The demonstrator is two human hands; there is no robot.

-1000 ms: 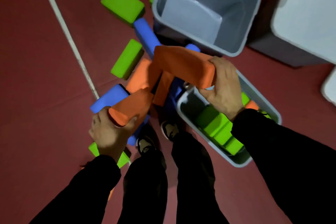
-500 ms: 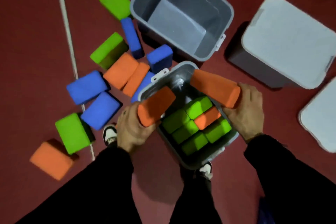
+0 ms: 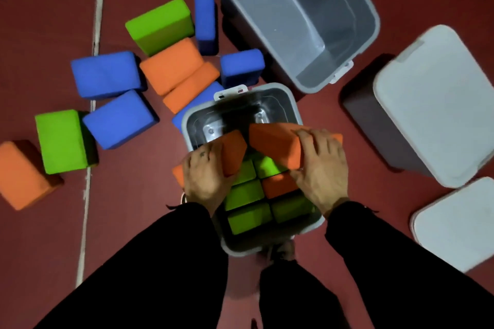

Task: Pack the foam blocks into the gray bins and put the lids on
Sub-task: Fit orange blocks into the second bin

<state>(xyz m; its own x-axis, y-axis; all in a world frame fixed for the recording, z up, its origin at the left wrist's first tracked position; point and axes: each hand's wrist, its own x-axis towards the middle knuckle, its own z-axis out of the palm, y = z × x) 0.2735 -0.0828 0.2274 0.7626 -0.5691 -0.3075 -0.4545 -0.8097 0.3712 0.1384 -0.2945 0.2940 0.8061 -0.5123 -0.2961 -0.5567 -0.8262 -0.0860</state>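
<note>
Now each grip pinches an orange block (image 3: 272,145) above the half-filled gray bin (image 3: 292,104).

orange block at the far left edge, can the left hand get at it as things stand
Probably not yet: the left hand is shut on another orange block over the bin, and the far block lies well off to the side.

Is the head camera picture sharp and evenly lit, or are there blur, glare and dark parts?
Head view: mildly soft, edges smeared on the closed bin's lid; dim light overall; small glare spots on the bottom of the near bin; the sleeves go nearly black; wide-angle bending at the margins.
</note>
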